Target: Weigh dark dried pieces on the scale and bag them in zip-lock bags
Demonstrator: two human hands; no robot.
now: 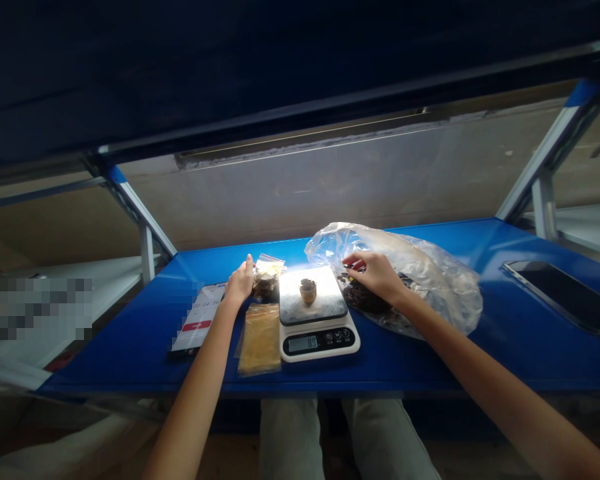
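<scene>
A white kitchen scale (pixel 320 343) reads 8.9, with a small brown cup (pixel 308 293) of dark dried pieces upright on its plate. My right hand (pixel 373 272) reaches over a large clear plastic bag (pixel 445 280) right of the scale. Its thumb and fingers are pinched together above the dark dried pieces (pixel 363 297) there; what they hold is too small to make out. To the left, my left hand (pixel 240 283) lies beside small filled zip bags (pixel 267 280), fingers stretched out and apparently holding nothing. Flat zip bags (pixel 260 339) lie stacked in front of them.
A phone (pixel 200 317) showing a running timer lies left of my left forearm. Another dark-screened phone (pixel 565 293) lies at the right of the blue table (pixel 130 347). A dark shelf (pixel 280 67) hangs overhead, and slanted metal posts (pixel 143 213) flank the table.
</scene>
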